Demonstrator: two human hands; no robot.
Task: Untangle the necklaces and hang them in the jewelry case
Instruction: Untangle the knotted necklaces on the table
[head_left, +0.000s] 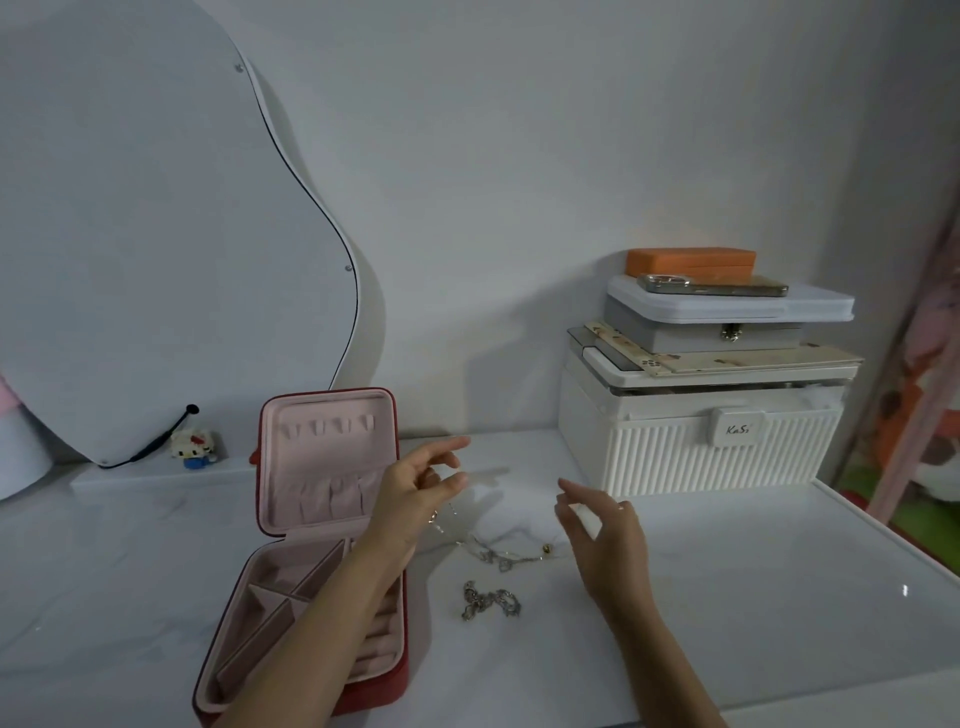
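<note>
1. Two hands work above a white desk (727, 597), a thin chain (511, 530) strung between them and sagging to the surface.
2. The left hand (415, 483) is raised in front of the open jewelry case (317, 525), thumb and a curled finger pinching the chain's end while the index finger points outward; a short length with small charms dangles below the pinch.
3. The right hand (597, 525) hovers to the right with its fingers loosely bent; it seems to nip the chain's other end between thumb and fingertip, though the blur leaves that grip uncertain.
4. A tangle of silver necklaces (501, 556) lies on the desk between the hands, a small gold bead showing at its right edge.
5. Nearer the camera, a second heap of heavier silver chain (491, 600) lies apart from the first, just beside the case's right wall.
6. The case, red outside and pink inside, stands with its lid upright; the lid's row of hooks carries nothing, and the left forearm crosses the divided tray below.
7. Behind, a wavy-edged mirror (156, 234) leans on the wall, with a small cat figurine (193, 448) at its foot.
8. At right, a ribbed white storage box (696, 441) bears a stack of flat boxes, a phone (714, 286) and an orange case (691, 261) on top.
</note>
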